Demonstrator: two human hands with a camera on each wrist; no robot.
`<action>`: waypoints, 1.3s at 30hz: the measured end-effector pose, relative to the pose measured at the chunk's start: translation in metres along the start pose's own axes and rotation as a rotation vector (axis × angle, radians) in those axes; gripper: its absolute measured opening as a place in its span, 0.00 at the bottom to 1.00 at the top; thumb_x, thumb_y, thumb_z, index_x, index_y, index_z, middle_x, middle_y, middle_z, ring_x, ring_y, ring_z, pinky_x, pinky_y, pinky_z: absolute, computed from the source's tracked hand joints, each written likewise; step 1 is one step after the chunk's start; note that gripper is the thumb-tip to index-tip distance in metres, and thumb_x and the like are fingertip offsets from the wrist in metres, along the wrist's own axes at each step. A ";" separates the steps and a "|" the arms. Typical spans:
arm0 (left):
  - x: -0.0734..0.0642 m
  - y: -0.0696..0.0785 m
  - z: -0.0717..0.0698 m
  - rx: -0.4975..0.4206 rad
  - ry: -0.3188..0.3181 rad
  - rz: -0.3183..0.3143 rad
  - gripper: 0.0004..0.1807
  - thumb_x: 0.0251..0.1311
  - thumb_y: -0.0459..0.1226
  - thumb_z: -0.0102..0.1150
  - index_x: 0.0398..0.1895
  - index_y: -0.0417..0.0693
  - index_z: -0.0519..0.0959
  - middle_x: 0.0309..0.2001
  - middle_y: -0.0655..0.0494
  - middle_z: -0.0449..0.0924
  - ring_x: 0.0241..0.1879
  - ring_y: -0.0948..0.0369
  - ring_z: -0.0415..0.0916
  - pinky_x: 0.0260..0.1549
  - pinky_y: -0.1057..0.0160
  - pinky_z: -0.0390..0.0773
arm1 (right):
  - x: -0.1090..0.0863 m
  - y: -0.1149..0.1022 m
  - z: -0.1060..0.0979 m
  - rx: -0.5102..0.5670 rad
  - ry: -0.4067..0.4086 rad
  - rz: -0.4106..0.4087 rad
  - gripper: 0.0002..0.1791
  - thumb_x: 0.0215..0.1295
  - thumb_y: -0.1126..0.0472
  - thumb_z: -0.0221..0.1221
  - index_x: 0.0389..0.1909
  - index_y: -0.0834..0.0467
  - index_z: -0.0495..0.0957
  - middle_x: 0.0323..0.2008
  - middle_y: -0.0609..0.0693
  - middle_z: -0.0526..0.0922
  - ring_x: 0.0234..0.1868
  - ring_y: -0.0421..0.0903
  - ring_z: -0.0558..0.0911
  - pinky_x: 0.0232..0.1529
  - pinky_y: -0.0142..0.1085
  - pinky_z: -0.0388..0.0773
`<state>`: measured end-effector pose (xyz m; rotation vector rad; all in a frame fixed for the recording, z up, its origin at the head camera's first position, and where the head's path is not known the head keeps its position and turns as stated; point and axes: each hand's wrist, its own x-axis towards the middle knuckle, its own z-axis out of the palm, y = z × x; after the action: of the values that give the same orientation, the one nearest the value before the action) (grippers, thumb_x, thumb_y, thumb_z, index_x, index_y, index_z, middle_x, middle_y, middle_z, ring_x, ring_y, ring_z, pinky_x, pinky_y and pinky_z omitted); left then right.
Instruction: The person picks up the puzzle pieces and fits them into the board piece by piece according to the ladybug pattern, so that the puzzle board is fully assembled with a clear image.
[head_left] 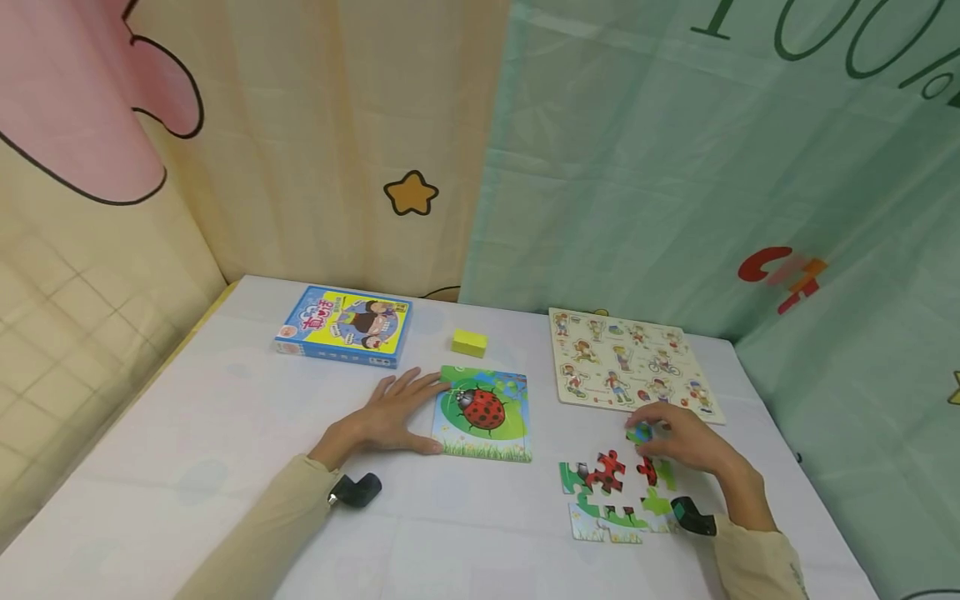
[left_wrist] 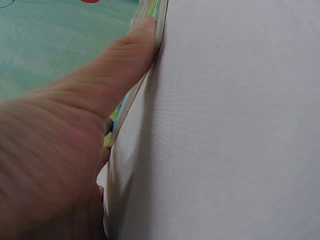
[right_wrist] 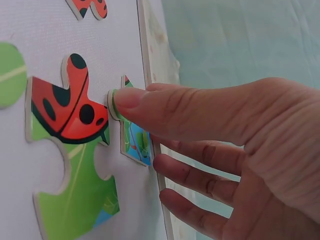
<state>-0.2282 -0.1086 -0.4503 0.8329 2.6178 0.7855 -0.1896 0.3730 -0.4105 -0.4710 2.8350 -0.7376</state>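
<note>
My left hand [head_left: 388, 417] rests at the left side of a square ladybug picture board [head_left: 483, 412], fingers spread and extended. In the left wrist view its thumb [left_wrist: 125, 55] lies along the board's edge. At the right, my right hand [head_left: 686, 437] pinches a blue-and-green jigsaw piece [head_left: 639, 433] between thumb and index finger, the other fingers loosely bent. Below it lie several loose jigsaw pieces with red ladybug parts [head_left: 607, 472] and grass parts [head_left: 626, 537]. The right wrist view shows a red-and-green piece [right_wrist: 75, 115] near the thumb. Part of the held piece is hidden.
A blue-and-yellow box [head_left: 345, 325] lies at the back left of the white table [head_left: 225, 433]. A small yellow block [head_left: 469, 342] sits behind the ladybug board. Just beyond my right hand is a wooden board with printed figures [head_left: 600, 346]. Curtains [head_left: 360, 150] stand behind.
</note>
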 end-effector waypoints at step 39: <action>0.000 0.000 0.000 -0.004 -0.007 0.006 0.53 0.53 0.59 0.70 0.79 0.54 0.56 0.81 0.48 0.46 0.80 0.41 0.34 0.73 0.32 0.33 | 0.006 0.003 0.006 -0.075 0.026 -0.008 0.15 0.54 0.59 0.73 0.44 0.52 0.84 0.50 0.53 0.83 0.53 0.58 0.79 0.54 0.56 0.77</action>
<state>-0.2283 -0.1089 -0.4504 0.8406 2.6084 0.7883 -0.1944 0.3707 -0.4172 -0.4870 2.8951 -0.6454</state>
